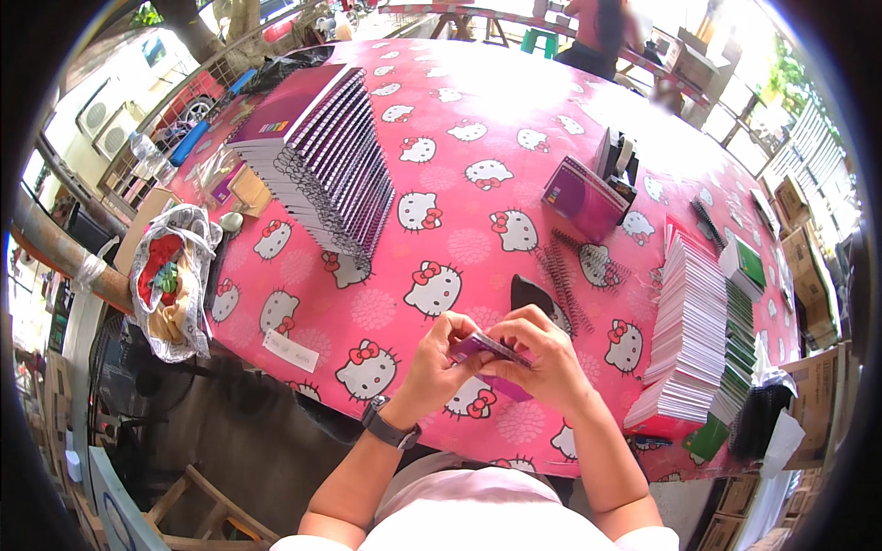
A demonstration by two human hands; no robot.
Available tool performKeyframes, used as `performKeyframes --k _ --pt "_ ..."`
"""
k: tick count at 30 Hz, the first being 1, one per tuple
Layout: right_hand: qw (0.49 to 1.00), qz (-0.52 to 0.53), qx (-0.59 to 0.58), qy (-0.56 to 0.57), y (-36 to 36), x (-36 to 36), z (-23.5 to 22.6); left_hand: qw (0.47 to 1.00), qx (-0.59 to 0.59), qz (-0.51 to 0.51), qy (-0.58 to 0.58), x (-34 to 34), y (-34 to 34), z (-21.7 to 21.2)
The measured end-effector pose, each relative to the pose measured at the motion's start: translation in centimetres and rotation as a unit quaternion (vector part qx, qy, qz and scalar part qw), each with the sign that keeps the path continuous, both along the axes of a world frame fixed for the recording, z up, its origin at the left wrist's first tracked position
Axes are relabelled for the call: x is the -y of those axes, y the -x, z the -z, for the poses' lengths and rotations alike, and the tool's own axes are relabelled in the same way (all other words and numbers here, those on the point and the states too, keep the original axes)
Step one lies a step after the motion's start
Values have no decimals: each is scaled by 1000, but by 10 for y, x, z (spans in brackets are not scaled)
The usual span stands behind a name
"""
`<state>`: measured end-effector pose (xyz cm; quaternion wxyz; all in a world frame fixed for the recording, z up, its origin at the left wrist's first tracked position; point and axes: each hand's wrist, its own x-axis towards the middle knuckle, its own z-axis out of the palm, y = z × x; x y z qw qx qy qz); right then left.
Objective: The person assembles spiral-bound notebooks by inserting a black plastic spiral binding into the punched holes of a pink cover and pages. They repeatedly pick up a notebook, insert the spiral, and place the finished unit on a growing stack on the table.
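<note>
2 hands, left hand (pixel 439 354) and right hand (pixel 542 360), are both gripping a small purple notebook (pixel 487 354) above the tabletop (pixel 459 165) edge; it looks light and thin, likely bendable, best pinched along its edges.

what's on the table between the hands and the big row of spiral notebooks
Only bare patterned tablecloth lies between the hands' purple booklet and the notebook row, seen in the head view.

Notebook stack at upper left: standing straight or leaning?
Leaning. The notebook stack slants like fallen dominoes across the pink tablecloth, each book shifted past the one below, spiral bindings stepped along its right side.
</note>
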<state>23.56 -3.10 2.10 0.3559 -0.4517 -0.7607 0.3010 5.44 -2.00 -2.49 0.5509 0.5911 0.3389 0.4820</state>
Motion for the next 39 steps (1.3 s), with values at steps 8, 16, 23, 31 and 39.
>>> performKeyframes --k 8,16,23,31,39 --pt "994 49 -42 -89 1 7 -5 992 117 8 53 0 -3 -17" --pt "991 72 -99 -57 2 10 -12 994 110 -6 12 2 -8 -17" --pt "990 59 -99 -82 4 11 -14 995 93 -10 -30 2 -10 -16" --pt "990 44 -72 -111 4 9 -22 991 -14 -25 -130 7 -6 -27" --pt "989 20 -17 -147 21 3 -38 982 -37 -92 -163 9 5 -51"
